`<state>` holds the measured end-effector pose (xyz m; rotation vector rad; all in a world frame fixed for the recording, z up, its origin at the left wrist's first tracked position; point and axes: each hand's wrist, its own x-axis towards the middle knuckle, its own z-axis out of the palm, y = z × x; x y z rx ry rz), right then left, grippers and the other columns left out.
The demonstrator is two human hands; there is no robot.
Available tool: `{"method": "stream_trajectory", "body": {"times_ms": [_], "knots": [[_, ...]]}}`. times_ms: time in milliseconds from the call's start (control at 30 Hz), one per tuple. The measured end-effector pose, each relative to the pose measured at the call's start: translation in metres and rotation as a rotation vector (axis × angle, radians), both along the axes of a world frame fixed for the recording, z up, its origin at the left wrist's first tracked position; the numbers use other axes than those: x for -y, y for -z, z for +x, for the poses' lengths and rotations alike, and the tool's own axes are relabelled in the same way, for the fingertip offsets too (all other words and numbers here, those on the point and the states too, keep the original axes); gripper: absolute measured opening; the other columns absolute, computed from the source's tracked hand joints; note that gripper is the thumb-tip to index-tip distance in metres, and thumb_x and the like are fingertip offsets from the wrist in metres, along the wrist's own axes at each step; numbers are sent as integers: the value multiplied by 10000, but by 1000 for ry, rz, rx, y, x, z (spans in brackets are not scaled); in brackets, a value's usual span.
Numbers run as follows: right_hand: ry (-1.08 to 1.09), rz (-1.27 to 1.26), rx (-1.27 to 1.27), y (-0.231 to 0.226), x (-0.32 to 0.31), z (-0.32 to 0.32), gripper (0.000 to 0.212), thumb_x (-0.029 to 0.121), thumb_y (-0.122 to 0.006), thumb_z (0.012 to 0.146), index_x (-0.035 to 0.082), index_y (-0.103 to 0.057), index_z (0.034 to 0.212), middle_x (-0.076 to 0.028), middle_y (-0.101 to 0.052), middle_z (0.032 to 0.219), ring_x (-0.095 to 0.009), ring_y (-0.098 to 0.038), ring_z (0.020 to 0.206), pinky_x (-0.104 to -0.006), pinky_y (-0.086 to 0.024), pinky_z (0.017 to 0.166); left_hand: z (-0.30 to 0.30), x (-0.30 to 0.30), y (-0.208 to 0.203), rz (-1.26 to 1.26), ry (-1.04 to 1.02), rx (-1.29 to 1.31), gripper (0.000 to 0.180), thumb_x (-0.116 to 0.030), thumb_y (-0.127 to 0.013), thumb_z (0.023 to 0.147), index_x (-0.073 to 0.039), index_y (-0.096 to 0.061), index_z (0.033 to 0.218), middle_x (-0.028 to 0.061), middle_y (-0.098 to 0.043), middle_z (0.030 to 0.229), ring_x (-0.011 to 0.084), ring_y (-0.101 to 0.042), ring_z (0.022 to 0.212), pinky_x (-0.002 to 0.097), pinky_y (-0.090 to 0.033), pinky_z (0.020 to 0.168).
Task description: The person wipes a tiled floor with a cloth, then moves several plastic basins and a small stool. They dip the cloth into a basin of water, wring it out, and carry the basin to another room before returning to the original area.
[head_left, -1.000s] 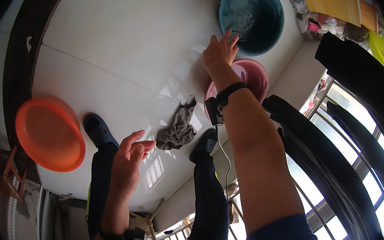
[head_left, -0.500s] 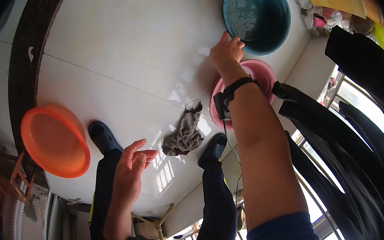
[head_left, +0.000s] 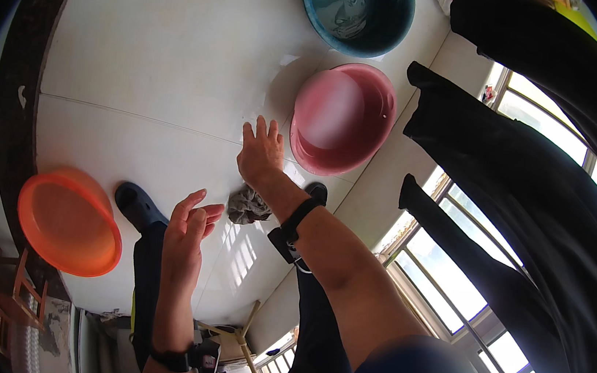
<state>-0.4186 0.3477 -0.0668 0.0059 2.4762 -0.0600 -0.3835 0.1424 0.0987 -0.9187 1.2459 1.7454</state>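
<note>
My right hand (head_left: 261, 154) reaches forward over the floor with fingers spread and nothing in it. Under and behind that hand lies a crumpled grey-brown cloth (head_left: 243, 208), partly hidden by the hand and wrist. Just right of the fingertips stands a pink basin (head_left: 379, 111), with a pale, cloudy patch inside. Beyond it is a teal basin (head_left: 400, 17) that seems to hold some water. My left hand (head_left: 186, 236) hovers left of the cloth, empty, its fingers loosely apart.
An orange basin (head_left: 114, 243) stands at the left, near a dark floor border (head_left: 22, 74). My dark shoe (head_left: 138, 205) is beside it. Black garments (head_left: 489, 127) hang at the right before barred windows (head_left: 443, 277). A small wooden stool (head_left: 18, 287) sits lower left.
My right hand has drawn back from the teal basin's edge toward the cloth, uncovering the pink basin. The whole view has shifted somewhat. My left hand keeps much the same pose.
</note>
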Motion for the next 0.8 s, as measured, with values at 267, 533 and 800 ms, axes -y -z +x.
{"method": "stream_trajectory", "body": {"times_ms": [267, 533, 800], "knots": [[-100, 261, 259, 24, -59, 7, 644, 205, -585, 938, 48, -426, 1542, -198, -297, 1653, -406, -209, 1547, -540, -261, 1212, 3, 2, 1, -4, -22, 5, 492, -374, -536, 1085, -87, -497, 1483, 107, -677, 1280, 172, -607, 1195, 355, -426, 1085], [-163, 355, 322, 21, -78, 10, 668, 271, -578, 952, 44, -416, 1559, -242, -278, 1648, -476, -176, 1534, -542, -232, 1211, 1, -3, 1, 21, -23, 15, 490, -375, -542, 1084, -94, -499, 1483, 98, -677, 1277, 164, -605, 1202, 352, -420, 1094], [-117, 367, 263, 15, -86, 4, 573, 202, -523, 966, 7, -473, 1503, -256, -377, 1567, -464, -269, 1493, -509, -305, 1189, 2, -5, 2, 32, -28, 21, 474, -353, -542, 1085, -92, -505, 1479, 98, -683, 1265, 161, -611, 1192, 348, -425, 1087]]}}
